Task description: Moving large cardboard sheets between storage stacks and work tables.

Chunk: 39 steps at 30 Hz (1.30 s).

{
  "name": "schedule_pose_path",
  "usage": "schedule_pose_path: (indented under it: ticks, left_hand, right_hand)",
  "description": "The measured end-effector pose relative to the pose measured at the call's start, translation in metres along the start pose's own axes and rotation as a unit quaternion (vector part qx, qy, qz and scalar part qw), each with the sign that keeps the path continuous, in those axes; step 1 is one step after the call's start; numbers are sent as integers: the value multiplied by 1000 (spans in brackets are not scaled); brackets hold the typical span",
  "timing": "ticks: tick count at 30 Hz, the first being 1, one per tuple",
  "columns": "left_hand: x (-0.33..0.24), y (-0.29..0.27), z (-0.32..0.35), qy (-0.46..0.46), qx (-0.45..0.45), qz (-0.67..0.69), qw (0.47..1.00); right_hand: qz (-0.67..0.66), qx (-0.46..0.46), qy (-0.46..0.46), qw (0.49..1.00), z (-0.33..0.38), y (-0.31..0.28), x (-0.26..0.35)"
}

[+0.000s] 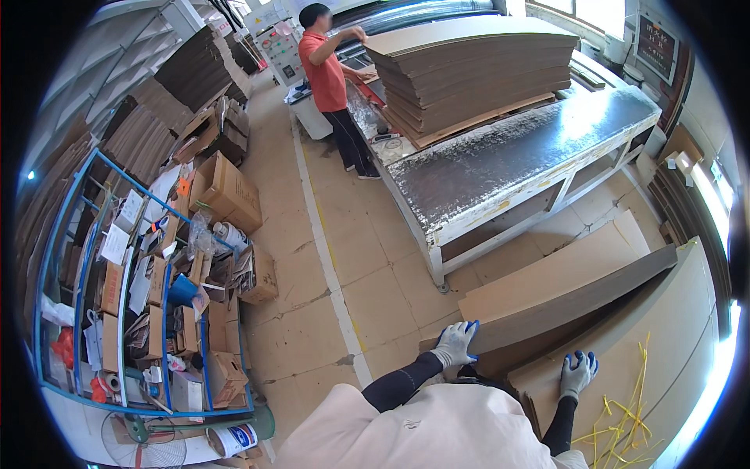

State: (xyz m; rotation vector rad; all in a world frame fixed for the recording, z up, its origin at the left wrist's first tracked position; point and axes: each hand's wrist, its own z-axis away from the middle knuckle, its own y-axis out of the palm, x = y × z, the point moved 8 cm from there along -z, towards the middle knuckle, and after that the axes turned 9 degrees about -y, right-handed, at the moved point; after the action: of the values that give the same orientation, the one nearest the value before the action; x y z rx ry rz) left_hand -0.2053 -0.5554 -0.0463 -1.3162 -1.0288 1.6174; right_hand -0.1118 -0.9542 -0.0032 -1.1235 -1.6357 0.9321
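My left hand (455, 345), in a grey glove with blue fingertips, grips the near left end of a stack of brown cardboard sheets (578, 301). Its fingers bend over the stack's edge; the thumb is partly hidden. My right hand (578, 377), gloved alike, lies with fingers apart on the top sheet of a second cardboard stack (672, 352) to the right. Loose yellow straps (625, 422) lie tangled on that sheet, beside my right forearm. A dark gap shows between the two stacks.
A co-worker (324, 78) in a red shirt touches a tall cardboard stack (476, 78) on a metal-topped table (531, 156). On the left, a blue-framed rack (160, 205) holds boxes and papers. A fan (141, 438) and a white bucket (232, 440) stand by it.
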Motion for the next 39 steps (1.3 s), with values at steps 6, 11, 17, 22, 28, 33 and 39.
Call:
schedule_pose_path:
  ticks: [6, 11, 17, 22, 28, 33, 39]
  left_hand:
    - [-1, 0, 1, -3, 3, -7, 1000]
    - [1, 0, 0, -1, 2, -3, 1000]
    - [0, -2, -1, -12, 17, 7, 1000]
    - [1, 0, 1, 4, -7, 0, 1000]
    - [-1, -2, 0, -1, 1, -3, 1000]
    - [0, -1, -1, -17, 29, 3, 999]
    - [0, -3, 0, -6, 2, -4, 1000]
  right_hand:
    - [0, -2, -3, 1000, 1, -1, -1]
    - [-9, -9, -7, 1000, 1, -1, 1]
    - [-6, -15, -9, 1000, 1, -3, 2]
    - [-4, -7, -14, 1000, 1, -1, 0]
    - [3, -14, -12, 1000, 0, -5, 3]
    - [-1, -19, -16, 1000, 0, -4, 3]
    - [3, -15, -17, 1000, -2, -6, 6]
